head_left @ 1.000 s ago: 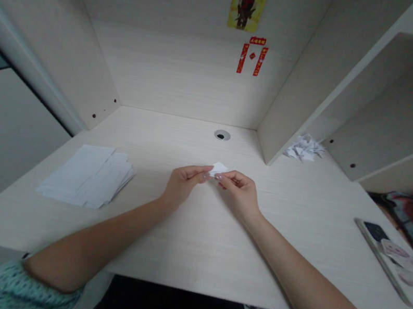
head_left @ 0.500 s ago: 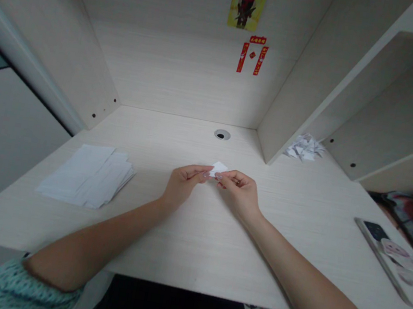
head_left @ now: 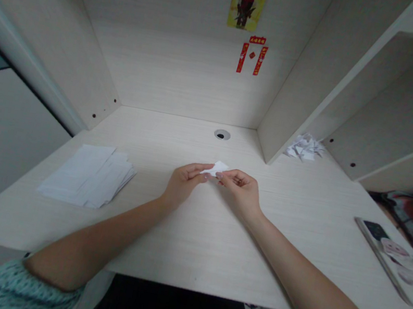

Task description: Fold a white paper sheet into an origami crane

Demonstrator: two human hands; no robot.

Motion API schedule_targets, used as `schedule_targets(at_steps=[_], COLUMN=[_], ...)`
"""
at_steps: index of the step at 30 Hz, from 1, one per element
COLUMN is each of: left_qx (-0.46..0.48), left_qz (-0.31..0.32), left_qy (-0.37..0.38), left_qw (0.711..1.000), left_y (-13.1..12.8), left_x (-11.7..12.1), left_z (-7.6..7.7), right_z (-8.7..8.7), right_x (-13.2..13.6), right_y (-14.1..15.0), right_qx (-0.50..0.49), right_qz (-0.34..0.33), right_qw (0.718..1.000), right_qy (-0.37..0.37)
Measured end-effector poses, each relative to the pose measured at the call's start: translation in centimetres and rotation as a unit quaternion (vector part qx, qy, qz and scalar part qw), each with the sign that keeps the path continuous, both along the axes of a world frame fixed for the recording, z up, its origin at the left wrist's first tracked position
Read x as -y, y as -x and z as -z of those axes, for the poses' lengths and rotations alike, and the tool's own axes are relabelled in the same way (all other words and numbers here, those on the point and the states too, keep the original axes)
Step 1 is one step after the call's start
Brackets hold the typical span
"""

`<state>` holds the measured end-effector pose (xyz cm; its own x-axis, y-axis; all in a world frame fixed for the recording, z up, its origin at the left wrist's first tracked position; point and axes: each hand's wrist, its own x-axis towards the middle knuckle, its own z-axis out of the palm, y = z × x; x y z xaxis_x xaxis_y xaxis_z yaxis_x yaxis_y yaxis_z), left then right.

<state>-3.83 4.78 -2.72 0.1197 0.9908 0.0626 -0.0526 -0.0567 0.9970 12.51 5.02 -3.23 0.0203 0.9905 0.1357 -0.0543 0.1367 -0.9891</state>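
Note:
Between both hands is a small folded piece of white paper (head_left: pixel 219 167), held just above the desk. My left hand (head_left: pixel 185 180) grips its left side, thumb below and fingers above. My right hand (head_left: pixel 242 188) pinches the right side between thumb and fingertips. Part of the paper is covered by the fingers, so its full shape cannot be made out. To the left of my left hand lies a spread stack of white paper sheets (head_left: pixel 84 173).
A heap of small white paper pieces (head_left: pixel 305 147) lies beyond the upright divider (head_left: pixel 289 121). A phone (head_left: pixel 396 263) rests at the right edge of the pale desk (head_left: pixel 191 247). Near the back panel is a round cable hole (head_left: pixel 222 134).
The fingers of my left hand have parted slightly, and more of the folded paper shows between them. The right hand stays nearly in place.

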Motion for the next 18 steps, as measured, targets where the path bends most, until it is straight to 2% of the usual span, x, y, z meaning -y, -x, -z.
schedule_targets(at_steps=[10,18], left_qx=[0.048,0.055], left_qz=[-0.010,-0.010], left_qy=[0.037,0.050], left_qw=[0.998,0.997], left_y=[-0.35,-0.39], left_x=[0.31,0.16], left_z=[-0.68,-0.55], right_z=[0.12,0.48], right_x=[-0.05,-0.17], right_y=[0.10,0.15], right_qx=[-0.059,-0.054], right_qz=[0.001,-0.002], right_qw=[0.998,0.998], right_qy=[0.004,-0.012])
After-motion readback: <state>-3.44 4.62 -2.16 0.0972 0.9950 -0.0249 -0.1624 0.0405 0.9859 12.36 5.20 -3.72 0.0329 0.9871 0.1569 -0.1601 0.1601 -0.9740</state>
